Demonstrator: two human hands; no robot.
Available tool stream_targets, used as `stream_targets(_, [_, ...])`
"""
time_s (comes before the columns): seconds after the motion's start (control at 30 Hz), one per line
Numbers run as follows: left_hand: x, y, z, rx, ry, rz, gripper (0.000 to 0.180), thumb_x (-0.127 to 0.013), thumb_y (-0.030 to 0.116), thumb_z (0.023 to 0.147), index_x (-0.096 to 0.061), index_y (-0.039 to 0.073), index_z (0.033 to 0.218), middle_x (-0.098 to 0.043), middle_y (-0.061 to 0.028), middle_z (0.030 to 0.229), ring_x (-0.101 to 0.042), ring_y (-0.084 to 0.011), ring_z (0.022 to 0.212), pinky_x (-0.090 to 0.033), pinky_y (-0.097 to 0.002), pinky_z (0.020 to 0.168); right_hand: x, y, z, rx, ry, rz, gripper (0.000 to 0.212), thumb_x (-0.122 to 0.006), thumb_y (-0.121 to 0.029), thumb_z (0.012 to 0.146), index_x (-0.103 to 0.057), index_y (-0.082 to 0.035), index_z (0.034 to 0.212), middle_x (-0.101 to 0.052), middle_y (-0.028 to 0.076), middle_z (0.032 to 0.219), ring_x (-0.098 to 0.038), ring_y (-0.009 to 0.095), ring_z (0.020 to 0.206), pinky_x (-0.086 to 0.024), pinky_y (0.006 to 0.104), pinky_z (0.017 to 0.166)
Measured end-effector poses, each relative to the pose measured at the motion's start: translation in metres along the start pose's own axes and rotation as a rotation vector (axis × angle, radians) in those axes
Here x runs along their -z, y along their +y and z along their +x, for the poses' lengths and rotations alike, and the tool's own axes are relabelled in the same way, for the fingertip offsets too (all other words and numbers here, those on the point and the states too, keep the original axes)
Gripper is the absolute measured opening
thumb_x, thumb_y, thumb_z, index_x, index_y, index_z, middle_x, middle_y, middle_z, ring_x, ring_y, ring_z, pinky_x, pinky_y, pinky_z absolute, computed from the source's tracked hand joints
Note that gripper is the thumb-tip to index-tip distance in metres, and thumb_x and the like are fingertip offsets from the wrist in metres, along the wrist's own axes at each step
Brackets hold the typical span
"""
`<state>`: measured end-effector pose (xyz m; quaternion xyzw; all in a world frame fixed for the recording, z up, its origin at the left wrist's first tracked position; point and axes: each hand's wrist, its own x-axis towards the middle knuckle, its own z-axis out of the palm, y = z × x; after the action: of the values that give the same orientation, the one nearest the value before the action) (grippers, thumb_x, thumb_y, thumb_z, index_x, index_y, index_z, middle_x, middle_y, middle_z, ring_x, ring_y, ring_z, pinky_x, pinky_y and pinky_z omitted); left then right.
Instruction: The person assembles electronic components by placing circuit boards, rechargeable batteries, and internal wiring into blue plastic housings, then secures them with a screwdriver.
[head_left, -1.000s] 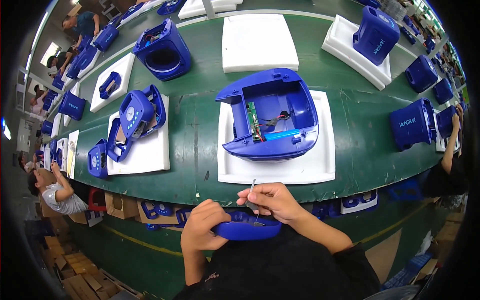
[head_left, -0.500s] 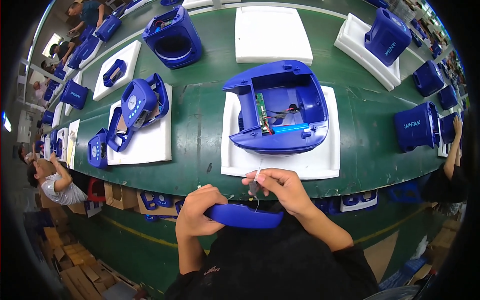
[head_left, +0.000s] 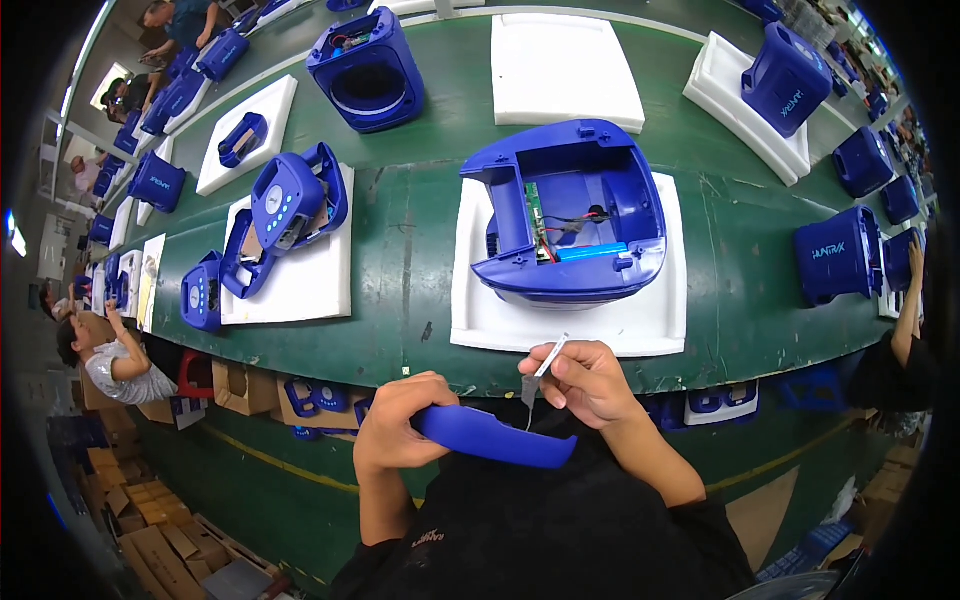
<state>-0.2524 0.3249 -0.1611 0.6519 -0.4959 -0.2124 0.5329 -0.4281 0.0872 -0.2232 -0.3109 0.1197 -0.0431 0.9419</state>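
Gripping a curved blue plastic handle piece at its near end, the left hand is wrapped closed around it and holds it level, close to the body, just below the front edge of the green desk. The right hand is pinched shut on thin silver metal tweezers, their upper end pointing up and away while a small greyish slip hangs from the fingers toward the top face of the blue piece. Doing this step well appears to call for a steady left grip so the piece does not roll, and for the right hand to lower the slip squarely onto the piece's top face before pressing, since a crooked first contact would likely be hard to correct. Just beyond the hands, on a white foam pad, sits an open blue plastic speaker housing, tipped back with a green circuit board, red and black wires and a pale blue strip showing inside. To the left, another white foam pad carries a blue front panel with round buttons. Farther along the desk stand more blue housings, and other workers sit at the far left and right edges.
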Motion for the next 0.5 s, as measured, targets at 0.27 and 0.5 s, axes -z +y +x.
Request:
stream_targets(0.27, [0.001,-0.006,0.008,-0.030,0.001,-0.078,0.024,-0.085,-0.003,0.069,-0.070,-0.002,0.088,-0.069,-0.0109,0.079,-0.065,-0.0269,0.067,-0.052,-0.0357,0.065,-0.005,-0.008,0.002,0.153,-0.142,0.040,0.014,-0.083,-0.014,0.103,-0.083,-0.002,0.111,-0.079,0.013,0.097,-0.061,0.024,0.091,-0.050,0.0292,0.062])
stream_targets(0.5, [0.001,0.016,0.037,-0.087,-0.055,0.043,0.031,-0.089,0.004,0.076,-0.068,0.003,0.099,-0.075,-0.0093,0.093,-0.068,-0.0290,0.083,-0.054,-0.0391,0.075,-0.041,-0.080,-0.016,0.351,-0.093,-0.545,0.011,-0.085,-0.004,0.099,-0.083,0.002,0.109,-0.075,0.008,0.092,-0.063,0.011,0.077,-0.048,0.0268,0.066])
